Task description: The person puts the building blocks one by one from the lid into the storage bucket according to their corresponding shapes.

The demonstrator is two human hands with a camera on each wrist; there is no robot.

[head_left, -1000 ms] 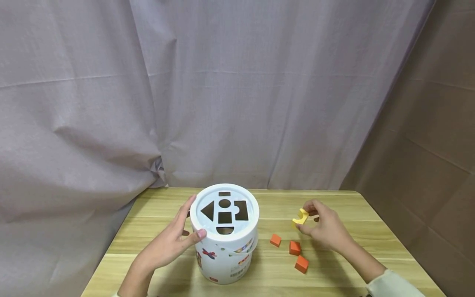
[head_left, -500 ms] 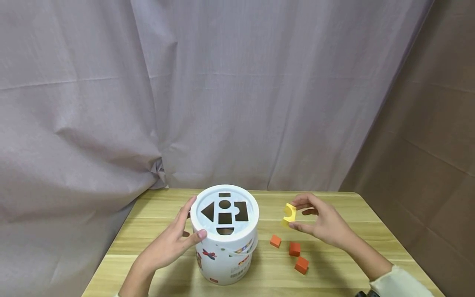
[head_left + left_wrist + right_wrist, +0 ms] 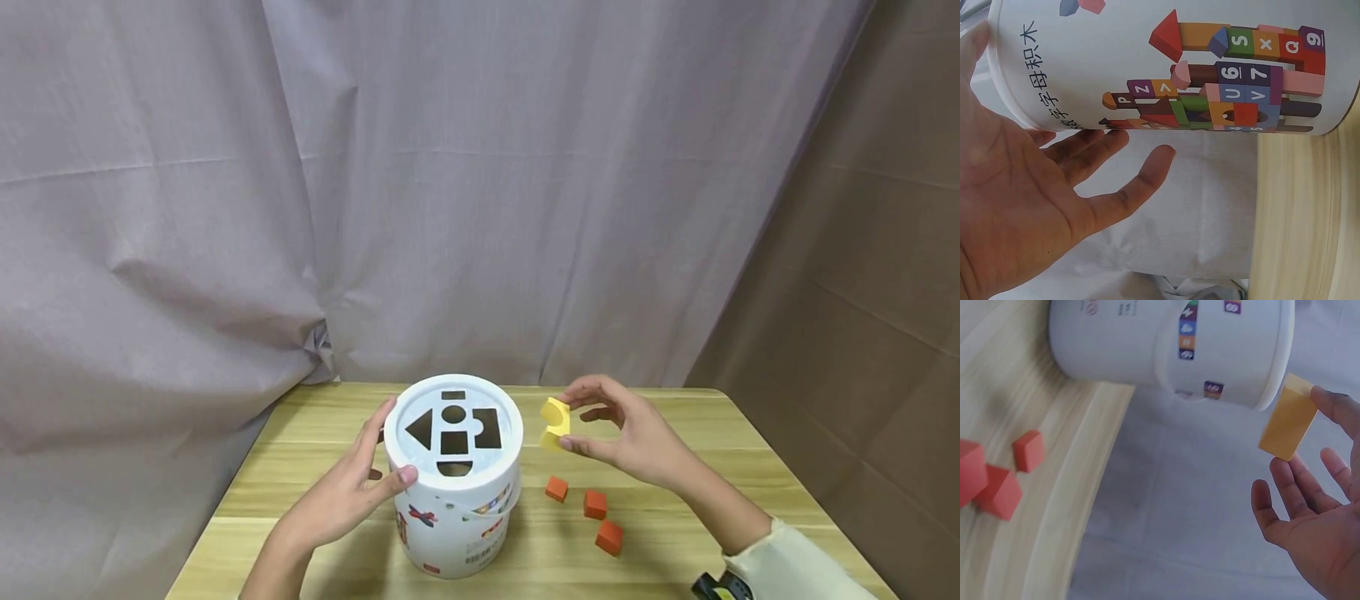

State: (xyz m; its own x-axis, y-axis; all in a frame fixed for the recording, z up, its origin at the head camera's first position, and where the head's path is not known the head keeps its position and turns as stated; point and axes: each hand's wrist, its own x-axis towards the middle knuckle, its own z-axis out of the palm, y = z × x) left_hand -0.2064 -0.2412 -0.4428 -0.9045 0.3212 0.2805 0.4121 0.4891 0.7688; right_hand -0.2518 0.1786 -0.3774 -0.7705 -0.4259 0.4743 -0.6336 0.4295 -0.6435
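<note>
A white bucket stands upright on the table, its pale lid cut with several shaped holes, among them a triangle, a circle and a notched square. My left hand rests at the lid's rim, thumb in front and extended fingers along the left side; the left wrist view shows its palm beside the printed wall. My right hand pinches a yellow arch block between thumb and fingertips, just right of the lid. In the right wrist view the block shows a plain long face near the rim.
Three orange-red blocks lie on the wooden table right of the bucket: a small one, a middle one and a nearer one. A grey curtain hangs behind the table's back edge.
My right hand has carried the yellow arch block leftward and slightly upward to near the bucket, turning it on the way. The left hand, bucket and red blocks have stayed put.
</note>
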